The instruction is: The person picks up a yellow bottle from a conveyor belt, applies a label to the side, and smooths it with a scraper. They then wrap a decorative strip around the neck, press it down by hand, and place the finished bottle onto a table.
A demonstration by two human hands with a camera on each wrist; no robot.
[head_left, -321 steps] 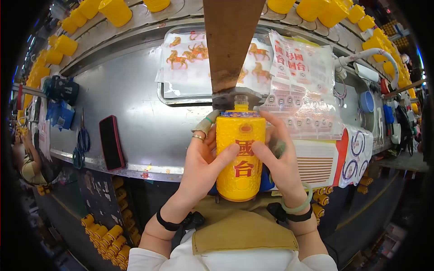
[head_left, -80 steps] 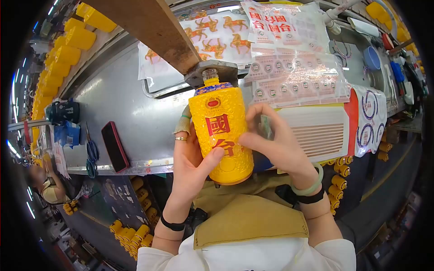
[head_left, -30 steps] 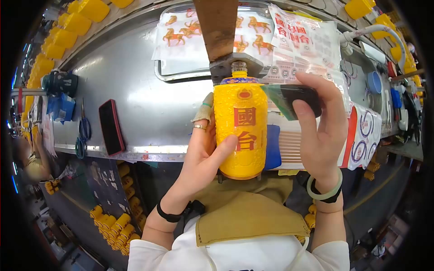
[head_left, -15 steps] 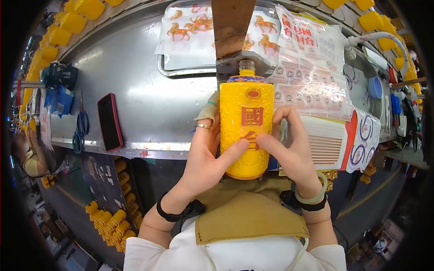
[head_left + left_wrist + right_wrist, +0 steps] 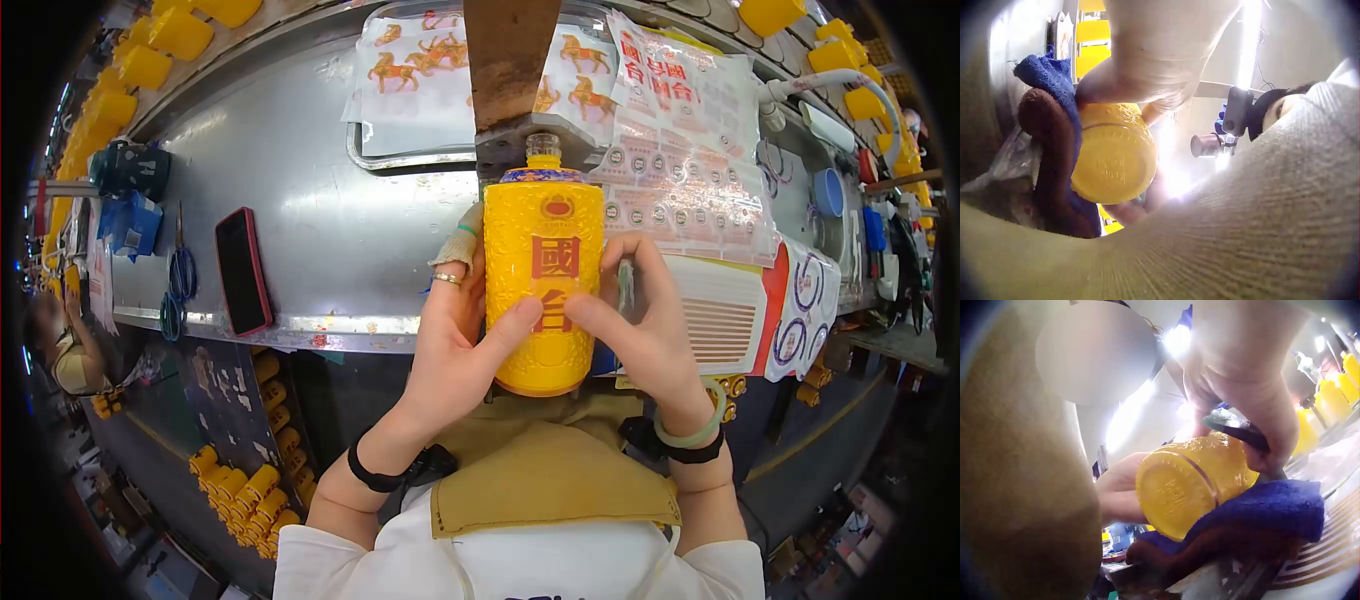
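A yellow embossed bottle with red characters and a clear glass neck points its base toward me in the head view. My left hand grips its left side, thumb across the front; one finger wears a pale cover. My right hand has its thumb on the right side of the front and its fingers curled beside the bottle. Held in those fingers is a dark scraper with a greenish edge, mostly hidden in the head view. Under the bottle shows a support with a blue cloth.
A wooden beam with a metal plate stands at the bottle's neck. Horse decal sheets lie in a tray behind; printed label sheets lie right. A phone and scissors lie left. Yellow bottles line the back.
A second ago my right hand held the scraper out at the bottle's upper right; it has since come down to the bottle's right side, thumb on the front. My left hand keeps its grip.
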